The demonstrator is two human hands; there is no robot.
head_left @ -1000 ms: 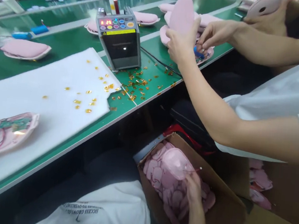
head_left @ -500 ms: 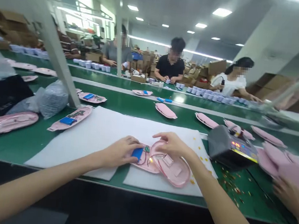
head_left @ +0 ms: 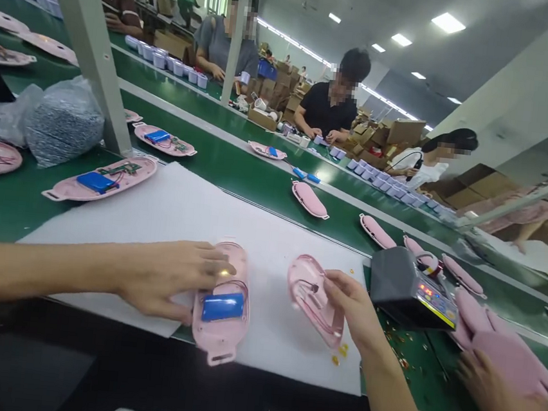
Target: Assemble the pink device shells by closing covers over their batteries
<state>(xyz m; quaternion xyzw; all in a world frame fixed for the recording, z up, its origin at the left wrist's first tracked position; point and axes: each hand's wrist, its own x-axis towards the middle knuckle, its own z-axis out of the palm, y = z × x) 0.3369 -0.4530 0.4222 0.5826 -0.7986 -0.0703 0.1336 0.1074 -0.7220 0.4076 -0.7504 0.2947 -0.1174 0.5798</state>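
Left hand [head_left: 165, 278]: flat on pink case [head_left: 217, 349], not gripping.
Right hand [head_left: 355, 317]: at pink lid [head_left: 302, 279], 4 o'clock edge; grip unclear.
Blue battery [head_left: 223, 307]: in case.

The left hand [head_left: 170, 279] lies across a pink shell [head_left: 216, 345] holding a blue battery [head_left: 223, 307], and the right hand [head_left: 355, 313] grips the edge of a second pink shell [head_left: 311, 293] beside it. Both shells rest on a white sheet [head_left: 157, 207] on the green desk [head_left: 256, 184]. A tape dispenser [head_left: 414, 290] stands at right, near another person's hand [head_left: 502, 399].
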